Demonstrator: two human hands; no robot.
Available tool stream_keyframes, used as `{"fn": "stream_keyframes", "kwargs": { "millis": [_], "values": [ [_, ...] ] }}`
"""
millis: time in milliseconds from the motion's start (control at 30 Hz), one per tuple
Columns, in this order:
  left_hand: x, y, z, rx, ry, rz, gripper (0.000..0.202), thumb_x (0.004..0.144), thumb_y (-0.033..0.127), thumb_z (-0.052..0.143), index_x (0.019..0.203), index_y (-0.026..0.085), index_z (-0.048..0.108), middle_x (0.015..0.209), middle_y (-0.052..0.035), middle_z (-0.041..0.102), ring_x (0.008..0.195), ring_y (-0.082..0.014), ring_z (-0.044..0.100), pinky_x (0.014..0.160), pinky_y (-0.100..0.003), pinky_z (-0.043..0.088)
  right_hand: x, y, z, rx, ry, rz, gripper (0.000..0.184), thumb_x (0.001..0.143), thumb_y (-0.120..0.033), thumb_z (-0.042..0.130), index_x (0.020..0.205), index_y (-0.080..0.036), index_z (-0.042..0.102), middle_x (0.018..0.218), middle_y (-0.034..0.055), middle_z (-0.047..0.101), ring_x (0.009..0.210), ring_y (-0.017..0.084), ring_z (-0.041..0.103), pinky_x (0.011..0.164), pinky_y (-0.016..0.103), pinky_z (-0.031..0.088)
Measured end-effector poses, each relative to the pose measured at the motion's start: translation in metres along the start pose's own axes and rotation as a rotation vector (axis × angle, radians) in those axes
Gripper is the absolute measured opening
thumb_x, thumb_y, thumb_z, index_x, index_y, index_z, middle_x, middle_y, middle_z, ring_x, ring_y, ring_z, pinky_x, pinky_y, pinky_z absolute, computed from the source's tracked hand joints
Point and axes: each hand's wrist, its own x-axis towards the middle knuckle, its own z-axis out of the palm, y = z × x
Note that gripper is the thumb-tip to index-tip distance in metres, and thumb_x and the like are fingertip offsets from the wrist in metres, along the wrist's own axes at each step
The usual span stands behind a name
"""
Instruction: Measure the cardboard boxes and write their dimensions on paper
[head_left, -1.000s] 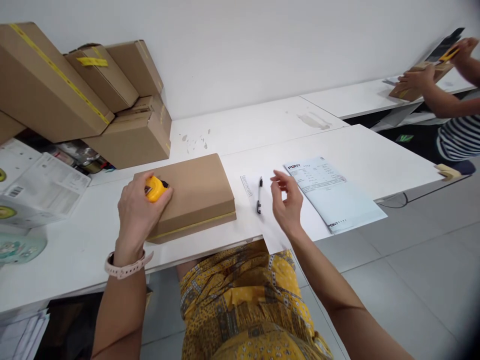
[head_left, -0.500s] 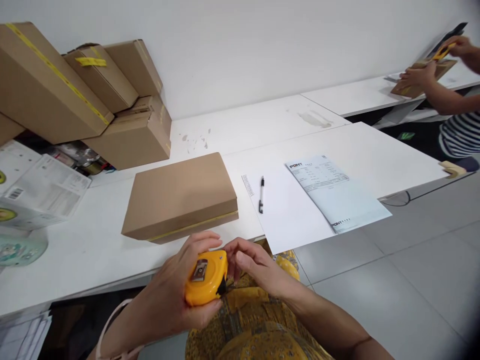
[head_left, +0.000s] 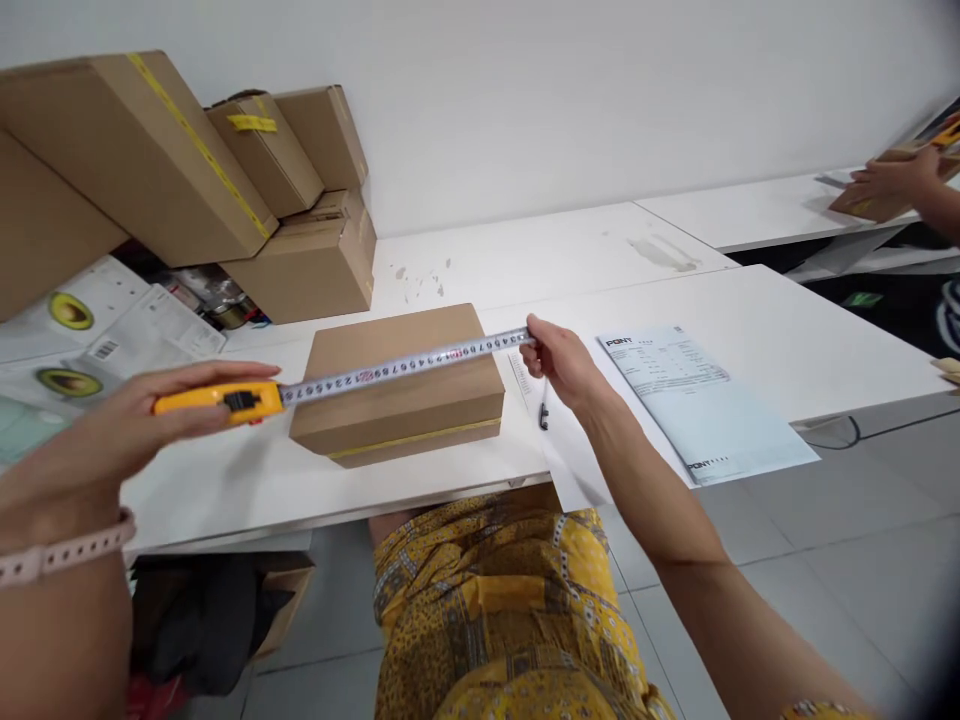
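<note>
A flat brown cardboard box [head_left: 397, 400] with a yellow tape line lies on the white table [head_left: 225, 480] in front of me. My left hand [head_left: 127, 430] grips the yellow tape measure case [head_left: 217, 400] at the box's left end. The metal tape blade [head_left: 405, 365] runs out across the box's top to my right hand [head_left: 559, 360], which pinches the blade's end by the box's right edge. A black pen [head_left: 543, 416] lies on a white sheet just under my right wrist.
Several brown boxes [head_left: 187, 170] are stacked at the back left, above printed white packages [head_left: 97, 330]. A printed form [head_left: 697, 400] lies to the right of the pen. Another person's hand [head_left: 889, 180] rests on a box on the far right table.
Both hands rose from my lap with the tape measure. The blade was pulled out and is stretched over the box. The view shifted a little.
</note>
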Motion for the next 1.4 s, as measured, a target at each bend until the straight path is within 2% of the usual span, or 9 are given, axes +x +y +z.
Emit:
{"fn": "stream_keyframes", "kwargs": {
  "millis": [133,200,300,533,800,967,1133,1267,1400],
  "values": [
    [0.031,-0.03,-0.022,-0.202,-0.107,-0.198,0.066,0.069,0.068,0.074,0.115,0.021,0.073,0.115,0.001,0.076,0.109,-0.0267,0.067,0.091,-0.04,0.054,0.044,0.015,0.008,-0.074,-0.027,0.055,0.053,0.076,-0.068,0.069,0.066,-0.021,0.045,0.061,-0.0033,0.044,0.052,0.008,0.034,0.046,0.025,0.027],
    [0.039,-0.043,-0.021,-0.269,-0.133,-0.258,0.07,0.063,0.065,0.079,0.115,0.017,0.072,0.113,-0.004,0.077,0.105,-0.0276,0.069,0.087,-0.036,0.056,0.052,0.025,0.016,-0.14,-0.044,0.06,0.052,0.079,-0.067,0.066,0.065,-0.021,0.046,0.063,-0.0024,0.044,0.053,0.009,0.035,0.047,0.025,0.028],
    [0.045,-0.056,-0.015,-0.308,-0.188,-0.256,0.063,0.07,0.059,0.074,0.118,0.018,0.07,0.111,-0.0052,0.077,0.103,-0.027,0.071,0.086,-0.035,0.057,0.055,0.033,0.024,-0.231,-0.052,0.048,0.053,0.084,-0.067,0.061,0.062,-0.022,0.043,0.062,-0.0023,0.041,0.053,0.01,0.033,0.047,0.026,0.027],
    [0.058,-0.055,-0.005,-0.34,-0.27,-0.138,0.06,0.071,0.053,0.067,0.121,0.02,0.069,0.112,-0.0138,0.076,0.1,-0.0308,0.072,0.082,-0.037,0.058,0.044,0.022,0.038,-0.42,-0.093,0.022,0.051,0.086,-0.065,0.057,0.063,-0.023,0.042,0.061,-0.002,0.039,0.054,0.012,0.031,0.049,0.028,0.024],
    [0.07,-0.061,-0.003,-0.427,-0.34,-0.084,0.063,0.073,0.053,0.064,0.125,0.017,0.065,0.113,-0.0148,0.074,0.093,-0.0299,0.073,0.08,-0.039,0.059,0.029,0.026,0.038,-0.448,-0.083,0.002,0.052,0.086,-0.061,0.059,0.059,-0.022,0.039,0.057,-0.0029,0.036,0.053,0.011,0.029,0.047,0.028,0.021],
    [0.077,-0.057,-0.001,-0.405,-0.37,-0.055,0.067,0.073,0.055,0.063,0.127,0.015,0.064,0.102,-0.0163,0.075,0.085,-0.0304,0.072,0.077,-0.041,0.059,0.005,0.03,0.035,-0.361,-0.115,0.032,0.055,0.085,-0.07,0.057,0.063,-0.021,0.045,0.059,-0.0029,0.038,0.054,0.011,0.034,0.046,0.025,0.03],
    [0.088,-0.063,-0.002,-0.397,-0.4,-0.05,0.063,0.076,0.051,0.059,0.129,0.016,0.061,0.098,-0.0147,0.075,0.083,-0.029,0.072,0.069,-0.033,0.057,-0.014,0.025,0.039,-0.274,-0.124,0.135,0.054,0.082,-0.07,0.058,0.062,-0.02,0.05,0.067,0.0007,0.047,0.066,0.015,0.05,0.057,0.028,0.05],
    [0.095,-0.069,-0.004,-0.291,-0.441,0.053,0.064,0.083,0.055,0.05,0.132,0.014,0.056,0.096,-0.0137,0.074,0.083,-0.0276,0.074,0.068,-0.029,0.057,-0.021,0.022,0.039,-0.22,-0.137,0.136,0.054,0.08,-0.066,0.064,0.057,-0.019,0.049,0.072,0.0011,0.049,0.073,0.015,0.053,0.062,0.027,0.052],
    [0.1,-0.073,-0.005,-0.24,-0.493,0.092,0.062,0.087,0.055,0.047,0.134,0.015,0.051,0.098,-0.0134,0.073,0.083,-0.0261,0.074,0.068,-0.026,0.057,-0.026,0.028,0.039,-0.219,-0.135,0.1,0.052,0.08,-0.068,0.064,0.063,-0.019,0.054,0.072,-0.0002,0.05,0.072,0.014,0.053,0.064,0.027,0.052]
  ]
}}
